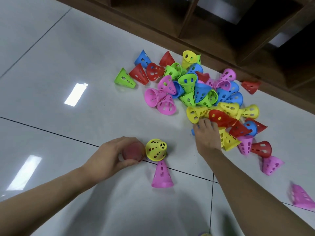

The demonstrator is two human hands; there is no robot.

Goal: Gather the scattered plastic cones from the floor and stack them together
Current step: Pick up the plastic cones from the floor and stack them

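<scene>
My left hand [115, 153] is curled round a red cone [134, 153], low on the floor, w/ a yellow cone [156, 149] stuck on its far end, tip pointing away from me. A pink cone [162, 175] stands upright just beside that, on a tile joint.

My right hand [207, 135] reaches into the near edge of the cone pile [201, 89], fingers bent over a blue cone [193, 132] of which only a sliver shows; can't tell if I've got hold of it or am only touching. Fingertips are right by a yellow cone on its side [196, 113] and a long red cone stack [221, 119] lying across the heap.

Rest of the pile sits on the white tiled floor [68, 57] up against a wooden shelf unit [221, 23]: green, blue, pink, red, yellow cones, mostly tipped over, some nested. Strays: a green cone [125, 78] at the left edge, a red one [251, 86] by the shelf base, blurred pink ones [300, 196] at far right. Hands are well apart.
</scene>
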